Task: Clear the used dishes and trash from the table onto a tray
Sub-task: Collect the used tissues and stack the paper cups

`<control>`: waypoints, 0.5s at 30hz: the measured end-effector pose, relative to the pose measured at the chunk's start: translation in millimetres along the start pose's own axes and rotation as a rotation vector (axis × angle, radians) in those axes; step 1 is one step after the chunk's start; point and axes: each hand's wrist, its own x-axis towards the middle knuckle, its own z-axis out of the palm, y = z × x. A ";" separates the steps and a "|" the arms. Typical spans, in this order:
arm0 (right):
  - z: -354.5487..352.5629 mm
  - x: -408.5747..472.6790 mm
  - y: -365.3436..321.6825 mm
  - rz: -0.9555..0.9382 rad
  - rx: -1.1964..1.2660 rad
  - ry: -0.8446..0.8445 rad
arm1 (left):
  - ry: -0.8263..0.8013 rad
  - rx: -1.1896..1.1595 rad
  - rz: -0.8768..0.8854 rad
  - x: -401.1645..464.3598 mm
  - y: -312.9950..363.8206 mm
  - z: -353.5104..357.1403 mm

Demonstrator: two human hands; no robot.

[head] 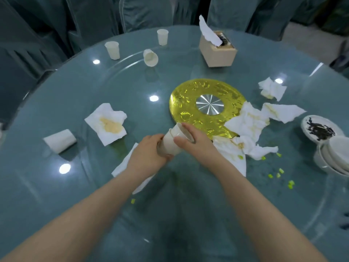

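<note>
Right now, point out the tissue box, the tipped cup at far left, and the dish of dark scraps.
tissue box (pixel 217 53): head view, on its front wall.
tipped cup (pixel 60 141): head view, on its side wall.
dish of dark scraps (pixel 306 122): head view, on its white rim.

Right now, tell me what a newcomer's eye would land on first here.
First, the shiny gold disc with its silver hub at the middle of the glass table. Just in front of it, the left hand and right hand both hold stacked paper cups tilted on their side. Stained napkins lie scattered around, and a tissue box stands at the far side.
</note>
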 end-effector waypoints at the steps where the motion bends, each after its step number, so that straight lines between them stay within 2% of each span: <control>1: 3.4 -3.2 -8.6 -0.004 0.033 -0.019 | 0.015 -0.006 0.015 -6.3 -2.7 -12.3; 6: 32.0 -21.6 -47.3 -0.036 0.148 -0.158 | 0.069 -0.032 0.045 -51.0 -17.7 -76.8; 12: 82.5 -54.6 -94.6 -0.115 0.060 -0.288 | 0.120 0.033 0.066 -121.0 -45.1 -147.9; 15: 120.5 -77.7 -129.8 -0.184 -0.027 -0.358 | 0.172 0.076 0.007 -177.9 -72.3 -187.3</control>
